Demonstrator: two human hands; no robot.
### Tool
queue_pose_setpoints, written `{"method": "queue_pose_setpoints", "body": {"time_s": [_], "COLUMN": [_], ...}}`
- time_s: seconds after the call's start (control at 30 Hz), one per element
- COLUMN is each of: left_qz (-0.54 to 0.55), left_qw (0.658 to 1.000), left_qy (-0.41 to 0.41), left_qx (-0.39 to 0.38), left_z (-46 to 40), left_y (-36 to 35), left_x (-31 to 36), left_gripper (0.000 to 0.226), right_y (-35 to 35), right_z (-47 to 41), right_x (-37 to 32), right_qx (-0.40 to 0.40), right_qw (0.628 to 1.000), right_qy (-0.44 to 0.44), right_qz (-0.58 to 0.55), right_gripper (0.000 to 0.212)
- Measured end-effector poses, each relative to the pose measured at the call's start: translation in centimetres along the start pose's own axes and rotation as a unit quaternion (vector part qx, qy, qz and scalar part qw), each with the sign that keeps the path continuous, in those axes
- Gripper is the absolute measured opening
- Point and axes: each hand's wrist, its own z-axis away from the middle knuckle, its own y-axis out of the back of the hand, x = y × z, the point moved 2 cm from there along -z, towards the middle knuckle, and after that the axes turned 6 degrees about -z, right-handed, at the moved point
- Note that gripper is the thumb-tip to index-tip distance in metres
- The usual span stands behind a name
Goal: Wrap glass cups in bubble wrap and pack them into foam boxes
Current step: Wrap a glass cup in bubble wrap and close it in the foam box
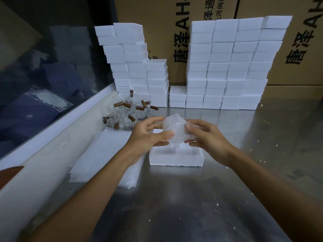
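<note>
Head view. Bubble-wrapped cup (174,131): held between my left hand (148,137) and right hand (208,137), fingers curled round it, directly above open foam box (176,159) on the surface (192,198). Bubble wrap sheets (104,154): left of my hands. Glass cups (125,110), stacked foam boxes (227,67): beyond them.

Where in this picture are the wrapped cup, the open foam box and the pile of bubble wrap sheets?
wrapped cup (174,131): head view, front of the bundle between both hands.
open foam box (175,161): head view, its near wall.
bubble wrap sheets (104,154): head view, top sheet's middle.
</note>
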Motion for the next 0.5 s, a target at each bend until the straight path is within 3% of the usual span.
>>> {"method": "queue_pose_setpoints", "body": {"time_s": [0.1,0.23,0.4,0.5], "left_qz": [-0.054,-0.102,-0.165,-0.249], "left_qw": [0.998,0.995,0.986,0.968], "left_qy": [-0.011,-0.011,0.028,0.017], "left_qx": [-0.011,-0.008,-0.02,0.02], "left_z": [-0.6,-1.9,-3.2,-3.5], "left_y": [0.2,0.1,-0.5,-0.4], "left_x": [-0.6,-2.1,-4.4,-5.1], "left_gripper": [0.057,0.06,0.076,0.074], "right_y": [0.4,1.2,0.5,0.1], "right_z": [-1.0,-1.7,-2.0,-2.1], "right_x": [0.8,1.9,3.4,3.6], "right_qx": [0.05,0.102,0.18,0.165], "right_qw": [0.979,0.964,0.974,0.985], "right_qy": [-0.082,-0.081,-0.023,0.036], "right_qz": [-0.183,-0.233,-0.137,-0.034], "right_gripper": [0.021,0.019,0.009,0.016]}}
